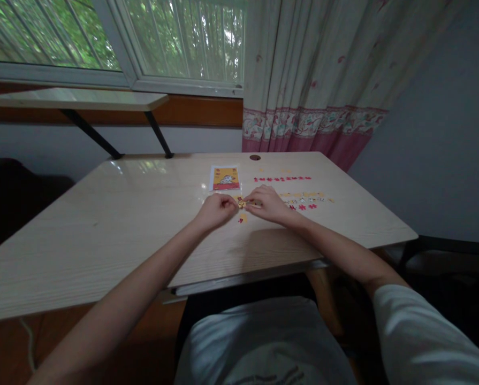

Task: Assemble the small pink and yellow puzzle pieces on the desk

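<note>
My left hand [218,210] and my right hand [268,205] meet over the table, both with fingers pinched. Between their fingertips is a small yellow and red jigsaw puzzle piece [241,203]; whether it is one piece or a few joined is too small to tell. Just below it on the tabletop lie another yellow piece with a red one [241,220]. Behind my hands sits a picture card [225,178] in a clear sleeve, showing a white animal on yellow and red.
Right of my hands, puzzle pieces lie in rows: a red row [283,179] at the back, yellow and white ones [309,199] nearer, red ones [312,207] in front. The wooden table [103,230] has a round cable hole [255,158] and a raised shelf [78,99].
</note>
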Demonstrator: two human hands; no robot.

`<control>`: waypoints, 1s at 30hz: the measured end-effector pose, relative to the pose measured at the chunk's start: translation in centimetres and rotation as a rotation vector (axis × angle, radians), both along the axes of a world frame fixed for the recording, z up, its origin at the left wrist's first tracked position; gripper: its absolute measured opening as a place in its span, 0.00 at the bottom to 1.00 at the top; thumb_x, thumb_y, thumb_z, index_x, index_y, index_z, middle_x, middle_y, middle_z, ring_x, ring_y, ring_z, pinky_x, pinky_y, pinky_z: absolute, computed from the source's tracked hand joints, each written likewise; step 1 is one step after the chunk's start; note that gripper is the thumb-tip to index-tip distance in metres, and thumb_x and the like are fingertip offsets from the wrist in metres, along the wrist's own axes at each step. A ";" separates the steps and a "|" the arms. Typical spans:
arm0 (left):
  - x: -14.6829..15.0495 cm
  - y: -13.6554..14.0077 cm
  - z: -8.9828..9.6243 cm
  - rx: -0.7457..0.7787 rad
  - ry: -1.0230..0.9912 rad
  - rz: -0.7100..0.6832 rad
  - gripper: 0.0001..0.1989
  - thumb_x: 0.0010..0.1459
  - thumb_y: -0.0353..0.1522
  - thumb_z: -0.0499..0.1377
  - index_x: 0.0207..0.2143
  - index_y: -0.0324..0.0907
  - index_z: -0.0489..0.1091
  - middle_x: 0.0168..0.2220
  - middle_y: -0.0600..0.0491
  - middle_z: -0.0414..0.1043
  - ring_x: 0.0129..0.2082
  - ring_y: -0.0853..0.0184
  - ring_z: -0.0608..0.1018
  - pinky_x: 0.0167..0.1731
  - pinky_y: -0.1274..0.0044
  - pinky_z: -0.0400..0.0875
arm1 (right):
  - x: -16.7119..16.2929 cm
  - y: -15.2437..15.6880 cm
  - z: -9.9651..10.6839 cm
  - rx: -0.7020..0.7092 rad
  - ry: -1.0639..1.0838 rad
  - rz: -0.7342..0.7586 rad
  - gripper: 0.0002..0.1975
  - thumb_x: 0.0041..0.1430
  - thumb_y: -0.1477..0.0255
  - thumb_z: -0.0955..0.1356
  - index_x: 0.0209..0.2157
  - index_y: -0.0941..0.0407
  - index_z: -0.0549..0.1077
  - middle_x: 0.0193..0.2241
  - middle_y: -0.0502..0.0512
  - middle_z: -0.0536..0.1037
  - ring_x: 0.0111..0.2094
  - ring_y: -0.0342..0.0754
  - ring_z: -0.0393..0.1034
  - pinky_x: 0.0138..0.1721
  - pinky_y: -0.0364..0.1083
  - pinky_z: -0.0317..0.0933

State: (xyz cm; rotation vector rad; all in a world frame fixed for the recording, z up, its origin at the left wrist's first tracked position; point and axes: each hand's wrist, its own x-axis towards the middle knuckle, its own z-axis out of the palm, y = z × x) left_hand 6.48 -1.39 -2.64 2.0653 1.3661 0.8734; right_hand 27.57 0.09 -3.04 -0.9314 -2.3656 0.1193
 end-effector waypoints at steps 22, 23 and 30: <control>-1.5 -0.5 0.6 0.397 0.485 -0.322 0.15 0.53 0.43 0.63 0.37 0.41 0.77 0.30 0.48 0.74 0.35 0.59 0.72 0.39 0.68 0.63 | -0.1 0.0 0.0 -0.162 -0.166 0.035 0.10 0.56 0.66 0.70 0.40 0.53 0.79 0.37 0.55 0.79 0.42 0.51 0.65 0.43 0.48 0.51; -1.4 -0.6 0.6 0.403 0.501 -0.320 0.16 0.53 0.44 0.63 0.36 0.41 0.77 0.30 0.47 0.74 0.35 0.59 0.72 0.39 0.68 0.63 | -0.1 0.0 0.0 -0.164 -0.163 0.039 0.10 0.56 0.67 0.70 0.40 0.53 0.79 0.37 0.55 0.79 0.42 0.50 0.65 0.43 0.48 0.51; -1.4 -0.7 0.8 0.416 0.544 -0.315 0.17 0.55 0.45 0.61 0.37 0.42 0.78 0.30 0.48 0.74 0.35 0.59 0.72 0.38 0.69 0.62 | -0.2 -0.1 0.1 -0.165 -0.167 0.039 0.13 0.57 0.64 0.70 0.41 0.54 0.78 0.38 0.56 0.79 0.41 0.50 0.66 0.44 0.48 0.52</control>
